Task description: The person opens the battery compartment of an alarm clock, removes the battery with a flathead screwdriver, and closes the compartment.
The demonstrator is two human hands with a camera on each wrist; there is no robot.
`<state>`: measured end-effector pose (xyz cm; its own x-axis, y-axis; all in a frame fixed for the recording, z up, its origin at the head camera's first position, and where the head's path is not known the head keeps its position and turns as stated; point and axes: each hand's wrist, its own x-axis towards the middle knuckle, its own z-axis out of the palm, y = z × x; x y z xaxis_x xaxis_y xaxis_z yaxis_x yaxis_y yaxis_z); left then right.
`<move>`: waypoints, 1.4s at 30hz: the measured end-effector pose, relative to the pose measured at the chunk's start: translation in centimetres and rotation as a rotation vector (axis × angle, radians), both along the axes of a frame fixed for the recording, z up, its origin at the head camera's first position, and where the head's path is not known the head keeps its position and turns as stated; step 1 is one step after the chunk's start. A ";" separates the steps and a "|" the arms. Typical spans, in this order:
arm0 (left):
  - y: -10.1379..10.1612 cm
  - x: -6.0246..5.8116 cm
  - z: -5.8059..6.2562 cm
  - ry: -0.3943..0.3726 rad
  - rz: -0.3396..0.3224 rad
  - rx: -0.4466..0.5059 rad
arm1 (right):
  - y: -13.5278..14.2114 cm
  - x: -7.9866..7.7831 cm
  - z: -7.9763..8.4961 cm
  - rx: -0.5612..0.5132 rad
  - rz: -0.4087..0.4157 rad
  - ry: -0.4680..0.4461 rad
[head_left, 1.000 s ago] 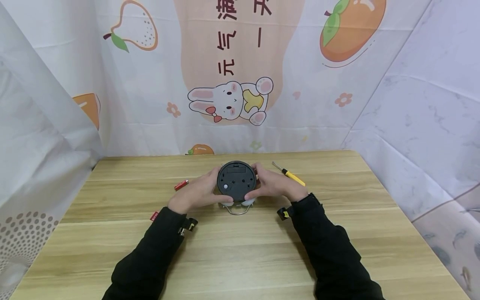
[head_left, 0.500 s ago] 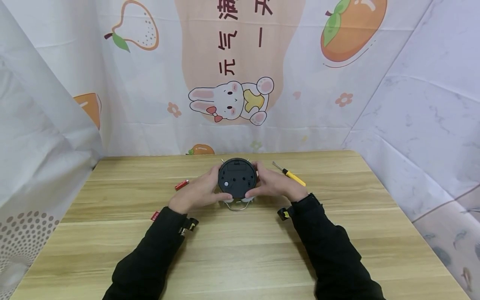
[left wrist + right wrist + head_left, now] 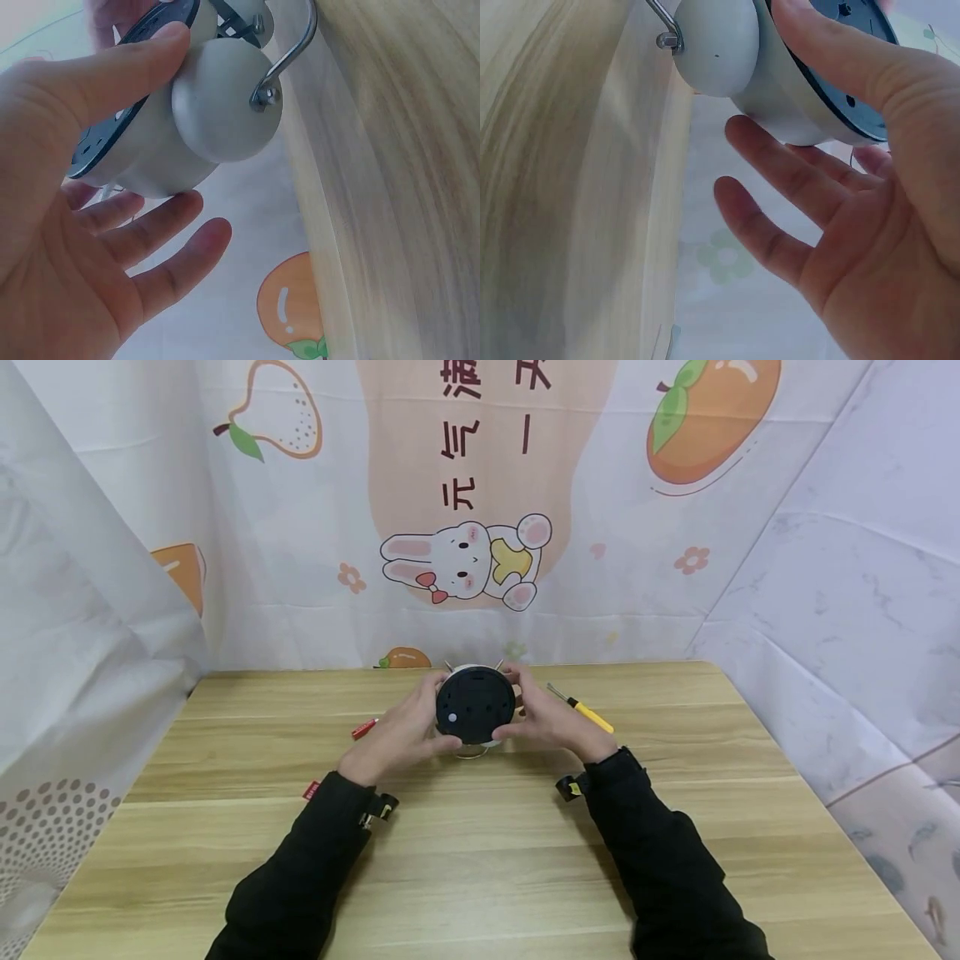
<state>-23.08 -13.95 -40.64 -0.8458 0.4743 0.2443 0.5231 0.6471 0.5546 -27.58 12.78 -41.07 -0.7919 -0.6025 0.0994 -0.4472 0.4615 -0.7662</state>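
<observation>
Held between both hands is a twin-bell alarm clock [image 3: 476,703], its black back turned toward me. Two short legs point to the far side, and the bells and wire handle are at the near side. My left hand [image 3: 401,727] grips its left edge, thumb on the near rim. From the right, my right hand [image 3: 551,722] holds the opposite edge in the same way. In the left wrist view, a white bell [image 3: 229,101] and metal handle [image 3: 296,45] show beside the left thumb. Another bell [image 3: 716,49] appears by the right thumb. The dial is hidden.
A red battery [image 3: 364,728] lies left of the clock on the wooden table [image 3: 480,860]. Beside the left sleeve is a small red piece [image 3: 311,790], partly covered. A yellow-handled screwdriver [image 3: 592,717] lies to the right. A printed curtain [image 3: 300,543] hangs behind the table.
The clock has moved slightly toward the table's far edge and tilted in both hands. Its legs and white far rim now show, and less of the handle is visible.
</observation>
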 end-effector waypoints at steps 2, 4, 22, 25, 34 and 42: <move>0.1 0.0 0.0 0.010 0.014 -0.007 | 0.0 -0.1 0.1 0.014 -0.029 0.006; 0.1 0.1 0.1 0.022 0.016 -0.014 | 0.1 -0.1 0.2 0.024 -0.051 0.006; 0.4 -0.2 0.0 0.228 -0.062 -0.009 | 0.0 -0.4 -0.1 0.063 0.040 0.180; 0.5 -0.2 0.0 0.226 -0.075 0.017 | 0.0 -0.3 0.0 0.080 0.043 0.193; 0.7 0.2 0.4 0.094 -0.015 -0.004 | 0.2 0.0 0.0 0.111 0.021 0.146; 0.5 0.2 0.3 0.071 -0.020 0.008 | 0.2 0.0 0.1 0.106 0.050 0.143</move>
